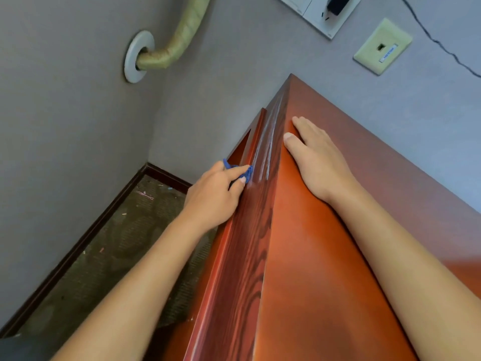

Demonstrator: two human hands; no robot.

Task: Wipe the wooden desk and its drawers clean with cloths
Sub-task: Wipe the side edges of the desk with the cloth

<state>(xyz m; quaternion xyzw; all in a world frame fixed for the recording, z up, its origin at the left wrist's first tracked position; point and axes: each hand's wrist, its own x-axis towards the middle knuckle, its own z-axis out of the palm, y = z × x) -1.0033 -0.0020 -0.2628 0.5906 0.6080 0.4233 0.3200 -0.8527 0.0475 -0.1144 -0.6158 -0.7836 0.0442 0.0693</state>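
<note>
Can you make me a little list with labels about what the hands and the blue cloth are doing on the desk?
Left hand: left hand grips the small blue cloth against the desk's side edge
Right hand: right hand rests flat, fingers straight, on the reddish-brown wooden desk top
Edge: glossy streaks show ahead of the cloth
Wall: wrapped greenish pipe, cream wall plate
Floor: patterned carpet with small bits of litter

The wooden desk (pixel 338 256) top is open on the right and far side of the resting right hand (pixel 315 157). Left of the desk, carpet floor (pixel 109 256) is free until the grey wall (pixel 65 126), where a wrapped pipe (pixel 179 32) stands out.
</note>
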